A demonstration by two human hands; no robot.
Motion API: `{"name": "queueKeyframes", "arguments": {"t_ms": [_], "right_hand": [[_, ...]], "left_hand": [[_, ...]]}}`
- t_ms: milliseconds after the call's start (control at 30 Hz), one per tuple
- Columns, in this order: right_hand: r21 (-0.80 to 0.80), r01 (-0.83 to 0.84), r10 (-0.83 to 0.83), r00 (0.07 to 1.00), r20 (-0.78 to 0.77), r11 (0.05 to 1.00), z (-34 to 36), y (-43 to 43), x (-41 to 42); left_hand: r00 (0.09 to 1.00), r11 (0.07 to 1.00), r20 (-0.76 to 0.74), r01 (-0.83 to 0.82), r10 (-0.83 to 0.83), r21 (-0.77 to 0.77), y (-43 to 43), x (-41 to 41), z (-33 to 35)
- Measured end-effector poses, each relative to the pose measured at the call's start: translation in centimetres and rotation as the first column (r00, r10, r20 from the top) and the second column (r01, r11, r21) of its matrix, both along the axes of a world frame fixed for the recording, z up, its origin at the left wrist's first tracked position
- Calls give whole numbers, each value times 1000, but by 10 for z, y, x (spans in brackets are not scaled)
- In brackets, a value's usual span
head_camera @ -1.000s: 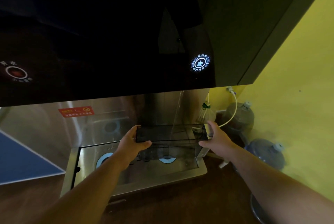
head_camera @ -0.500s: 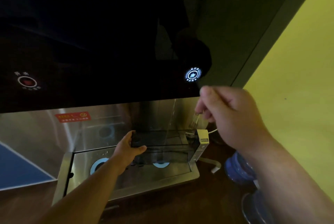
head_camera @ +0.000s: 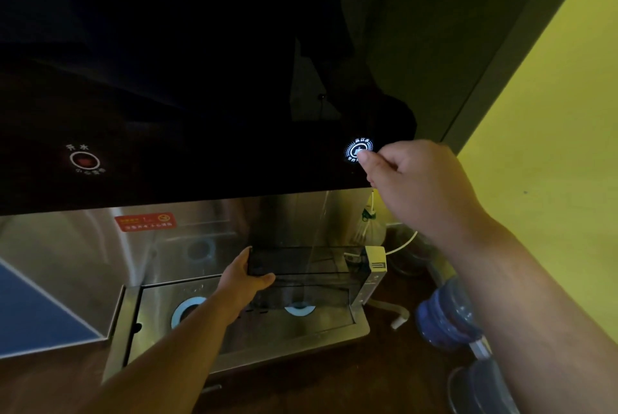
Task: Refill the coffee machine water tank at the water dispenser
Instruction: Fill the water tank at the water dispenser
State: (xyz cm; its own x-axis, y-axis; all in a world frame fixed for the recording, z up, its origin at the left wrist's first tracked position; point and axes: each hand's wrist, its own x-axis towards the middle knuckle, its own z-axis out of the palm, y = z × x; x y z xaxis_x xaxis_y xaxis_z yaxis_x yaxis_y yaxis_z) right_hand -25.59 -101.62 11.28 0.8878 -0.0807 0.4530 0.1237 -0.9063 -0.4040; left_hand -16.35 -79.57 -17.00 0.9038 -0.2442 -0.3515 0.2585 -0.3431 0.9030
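The clear, smoke-tinted water tank (head_camera: 314, 271) stands in the steel drip tray (head_camera: 234, 343) of the water dispenser, under its black glass front panel (head_camera: 200, 79). My left hand (head_camera: 245, 280) grips the tank's left end, thumb over the front wall. My right hand (head_camera: 414, 186) is raised to the panel with its other fingers curled, and one fingertip touches the lit blue-white round button (head_camera: 358, 149). A thin stream of water (head_camera: 319, 223) falls into the tank. A white fitting (head_camera: 376, 261) sits on the tank's right end.
A dim red round button (head_camera: 84, 160) sits at the panel's left. A red warning sticker (head_camera: 144, 221) is on the steel back wall. Large blue water bottles (head_camera: 448, 313) lie on the floor to the right, by the yellow wall (head_camera: 535, 179). A white hose (head_camera: 401, 246) runs behind.
My right hand let go of the tank's right end, rose to the panel and now touches the lit button. My left hand has stayed on the tank.
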Motion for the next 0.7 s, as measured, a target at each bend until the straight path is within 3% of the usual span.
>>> {"name": "queueKeyframes", "arguments": {"t_ms": [333, 500, 600, 700], "right_hand": [[7, 73, -73, 997, 15, 997, -6, -4, 10], [51, -23, 20, 999, 47, 998, -9, -7, 0], [126, -63, 54, 996, 71, 990, -41, -23, -18], [211, 80, -79, 997, -11, 974, -108, -52, -34]], "left_hand": [[1000, 1000, 14, 8, -9, 16, 1, 3, -1], [1000, 1000, 13, 5, -6, 31, -1, 4, 1], [999, 1000, 30, 14, -15, 27, -1, 6, 1], [997, 999, 63, 36, -37, 18, 3, 7, -2]]}}
